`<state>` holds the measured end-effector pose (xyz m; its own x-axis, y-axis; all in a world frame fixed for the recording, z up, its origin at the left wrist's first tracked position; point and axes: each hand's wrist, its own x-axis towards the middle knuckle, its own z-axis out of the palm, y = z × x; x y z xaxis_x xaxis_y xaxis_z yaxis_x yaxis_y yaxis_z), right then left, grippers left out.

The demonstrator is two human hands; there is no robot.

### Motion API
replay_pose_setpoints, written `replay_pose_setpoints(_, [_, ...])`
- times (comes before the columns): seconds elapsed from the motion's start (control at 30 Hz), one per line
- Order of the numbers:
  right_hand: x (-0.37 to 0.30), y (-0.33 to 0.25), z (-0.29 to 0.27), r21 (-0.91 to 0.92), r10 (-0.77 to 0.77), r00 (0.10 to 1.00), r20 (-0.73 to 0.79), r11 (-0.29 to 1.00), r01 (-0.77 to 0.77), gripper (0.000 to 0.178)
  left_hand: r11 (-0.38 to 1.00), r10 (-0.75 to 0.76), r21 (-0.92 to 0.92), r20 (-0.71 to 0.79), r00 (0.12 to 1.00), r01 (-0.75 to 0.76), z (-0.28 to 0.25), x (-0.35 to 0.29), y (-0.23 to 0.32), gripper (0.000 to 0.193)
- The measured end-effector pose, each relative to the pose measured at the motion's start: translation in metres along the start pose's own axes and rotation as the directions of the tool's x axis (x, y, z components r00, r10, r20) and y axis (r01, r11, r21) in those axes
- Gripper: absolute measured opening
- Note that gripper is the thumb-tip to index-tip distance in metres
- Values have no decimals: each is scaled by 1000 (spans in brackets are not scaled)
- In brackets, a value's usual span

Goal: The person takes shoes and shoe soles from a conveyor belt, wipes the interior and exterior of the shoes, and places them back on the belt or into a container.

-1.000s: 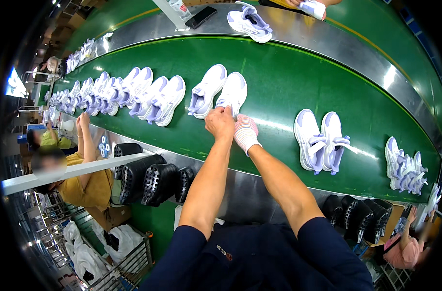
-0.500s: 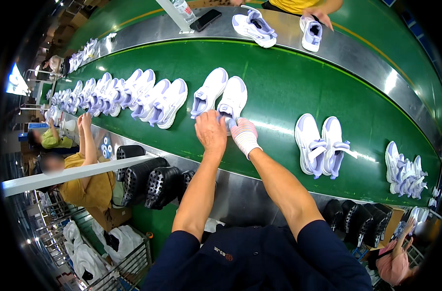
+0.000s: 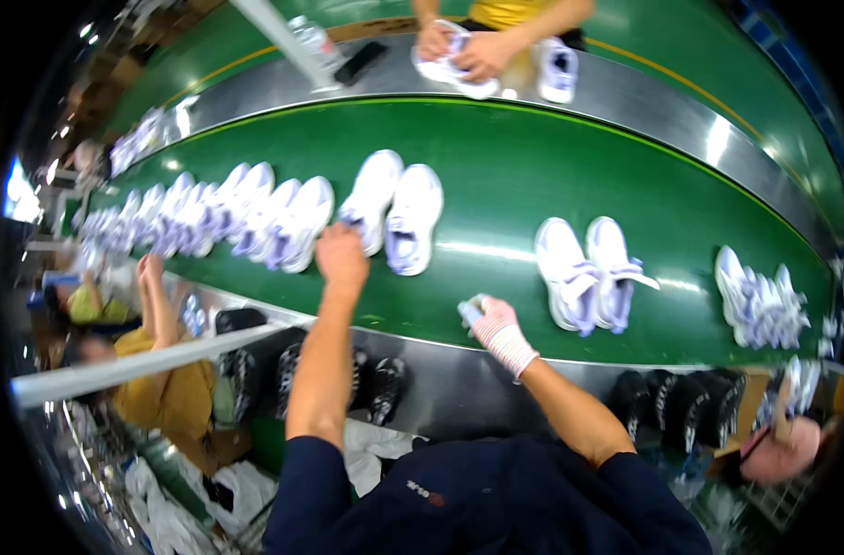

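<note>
My bare left hand closes its fingers at the heel of a white and lavender sneaker, which lies toe away on the green belt. The matching sneaker rests just to its right, with no hand on it. In a striped glove with greyish fingertips, my right hand hovers over the belt's near edge. Its thumb and fingers are slightly apart and nothing shows between them, though motion blurs it. Farther right stands another pair of sneakers with straps hanging loose.
More sneakers line the belt leftward, and a cluster sits far right. Across the belt, a co-worker's hands hold a sneaker. A bottle and phone lie there. Black shoe lasts stand along the near ledge beside a metal bar.
My left hand has shifted from the right sneaker to the left one of the pair. My right hand has let go and drawn back toward me. The co-worker has taken hold of a sneaker.
</note>
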<state>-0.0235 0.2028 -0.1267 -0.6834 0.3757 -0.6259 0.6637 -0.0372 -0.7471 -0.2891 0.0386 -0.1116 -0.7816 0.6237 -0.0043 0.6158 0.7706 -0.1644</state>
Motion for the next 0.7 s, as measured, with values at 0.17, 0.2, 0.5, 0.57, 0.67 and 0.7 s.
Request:
replay_pose_setpoints(0.17, [-61, 69, -12, -111, 24, 1000, -9, 993, -25, 36, 973, 115, -203, 34, 993, -105, 8, -12, -29, 23])
replay_pose_setpoints(0.2, [-78, 66, -21, -91, 77, 996, 55, 993, -72, 38, 958, 141, -256, 39, 989, -127, 18, -21, -42, 33])
replay_pose_setpoints(0.5, [-173, 104, -68, -58, 128, 979, -161, 989, -138, 39, 953, 182, -282, 237, 954, -111, 14, -18, -13, 47])
replay_pose_setpoints(0.57, [-194, 92, -79, 63, 184, 965, -187, 983, -175, 37, 956, 208, -254, 234, 950, -147, 12, -16, -10, 44])
replay_pose_setpoints(0.67, [-224, 95, -93, 202, 241, 934, -265, 961, -190, 32, 986, 110, 135, -50, 993, -102, -56, -59, 64, 39])
replay_pose_setpoints(0.7, [-233, 95, -93, 240, 245, 928, -280, 954, -179, 31, 985, 166, 52, 16, 986, -167, -69, -72, 84, 36])
